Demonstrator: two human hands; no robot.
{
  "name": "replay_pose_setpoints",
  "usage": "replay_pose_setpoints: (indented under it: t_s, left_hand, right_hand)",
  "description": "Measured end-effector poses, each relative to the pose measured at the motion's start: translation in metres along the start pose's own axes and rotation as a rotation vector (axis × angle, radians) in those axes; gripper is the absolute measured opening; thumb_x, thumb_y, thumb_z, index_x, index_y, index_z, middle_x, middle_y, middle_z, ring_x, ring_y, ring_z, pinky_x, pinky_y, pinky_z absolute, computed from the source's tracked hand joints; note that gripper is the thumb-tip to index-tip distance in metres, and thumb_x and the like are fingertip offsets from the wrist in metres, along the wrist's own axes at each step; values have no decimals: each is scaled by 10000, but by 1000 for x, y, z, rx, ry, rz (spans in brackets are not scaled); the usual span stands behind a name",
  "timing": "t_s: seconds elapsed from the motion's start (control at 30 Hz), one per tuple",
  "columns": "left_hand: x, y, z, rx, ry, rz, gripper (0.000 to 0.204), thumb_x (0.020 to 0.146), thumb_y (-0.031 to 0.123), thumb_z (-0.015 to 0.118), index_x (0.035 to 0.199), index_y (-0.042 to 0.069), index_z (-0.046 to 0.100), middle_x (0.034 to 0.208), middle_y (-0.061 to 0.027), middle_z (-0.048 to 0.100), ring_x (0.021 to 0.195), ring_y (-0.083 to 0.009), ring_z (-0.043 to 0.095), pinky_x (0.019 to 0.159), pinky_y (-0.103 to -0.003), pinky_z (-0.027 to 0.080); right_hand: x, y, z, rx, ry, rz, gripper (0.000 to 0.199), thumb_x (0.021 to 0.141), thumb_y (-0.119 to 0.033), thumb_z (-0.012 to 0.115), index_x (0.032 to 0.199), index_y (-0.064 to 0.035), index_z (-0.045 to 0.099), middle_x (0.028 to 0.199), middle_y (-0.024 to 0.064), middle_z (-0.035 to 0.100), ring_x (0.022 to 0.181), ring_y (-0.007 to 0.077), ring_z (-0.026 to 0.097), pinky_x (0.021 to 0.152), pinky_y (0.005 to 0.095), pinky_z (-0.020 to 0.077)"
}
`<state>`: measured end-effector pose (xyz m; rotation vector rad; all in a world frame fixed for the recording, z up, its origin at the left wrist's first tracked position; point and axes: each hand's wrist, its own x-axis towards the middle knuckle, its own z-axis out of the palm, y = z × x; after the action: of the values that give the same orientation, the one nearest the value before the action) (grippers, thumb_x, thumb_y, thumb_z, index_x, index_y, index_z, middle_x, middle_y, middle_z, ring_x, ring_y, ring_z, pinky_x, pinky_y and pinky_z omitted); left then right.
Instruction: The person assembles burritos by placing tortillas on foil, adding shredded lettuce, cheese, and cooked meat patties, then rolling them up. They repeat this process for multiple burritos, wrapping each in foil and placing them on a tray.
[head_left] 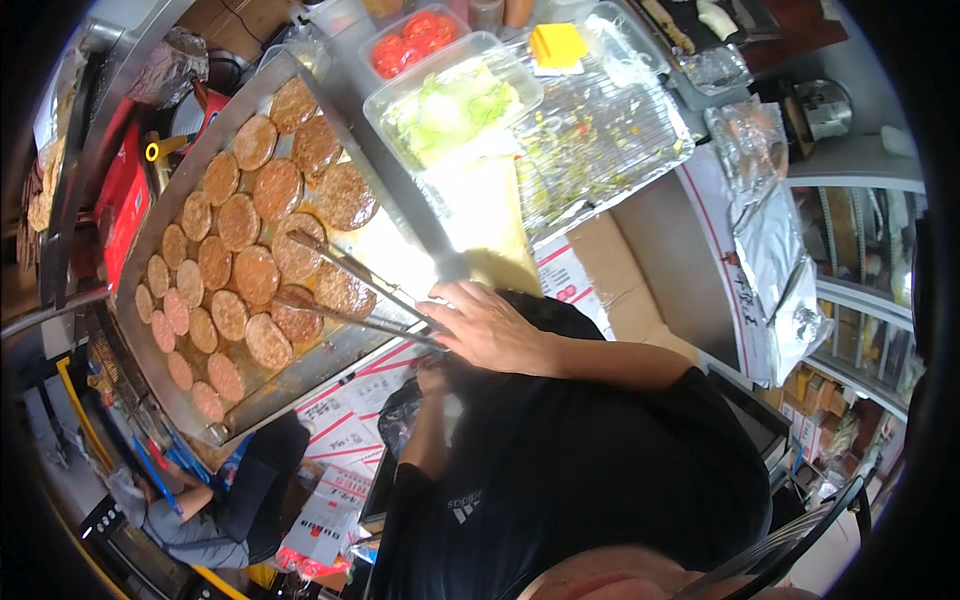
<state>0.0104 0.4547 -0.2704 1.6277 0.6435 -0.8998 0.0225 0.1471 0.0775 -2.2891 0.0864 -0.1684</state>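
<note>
My right hand [492, 328] is closed around the handle end of a pair of metal tongs [372, 281] at the griddle's near right corner. The tongs' two arms are spread, and their tips rest on or just over the browned patties [298, 247] on that side. My left hand [431, 376] is low beside the griddle's front edge, close below the tongs' handle; its fingers are mostly hidden. Rows of round patties cover the griddle [327, 375]. Most are brown and glistening, while several paler pink patties [225, 377] lie at the front left.
Right of the griddle stand a tub of shredded lettuce [450, 112], a tub of sliced tomatoes [415, 42] and orange cheese slices [558, 46] on a foil-covered rack [600, 150]. Cardboard boxes [625, 275] lie below. Another person [220, 510] is at the lower left.
</note>
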Motion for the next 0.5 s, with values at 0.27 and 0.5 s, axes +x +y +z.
replay_pose_setpoints:
  t_s: [0.27,0.5]
  left_hand:
    - [5,-52,47,-60,63,203,65,862,28,546,926,29,539,706,-79,591,541,-142,557,444,-274,440]
    - [-93,26,59,-466,583,177,399,808,9,568,1158,53,380,814,-131,602,589,-218,585,466,-328,469]
  right_hand:
    - [-13,57,-35,275,99,308,263,814,-43,647,1074,-46,604,1022,135,596,809,265,602,731,324,489]
    - [-33,108,-80,394,-267,-21,192,829,2,599,1021,1,611,896,117,598,744,220,603,655,305,490]
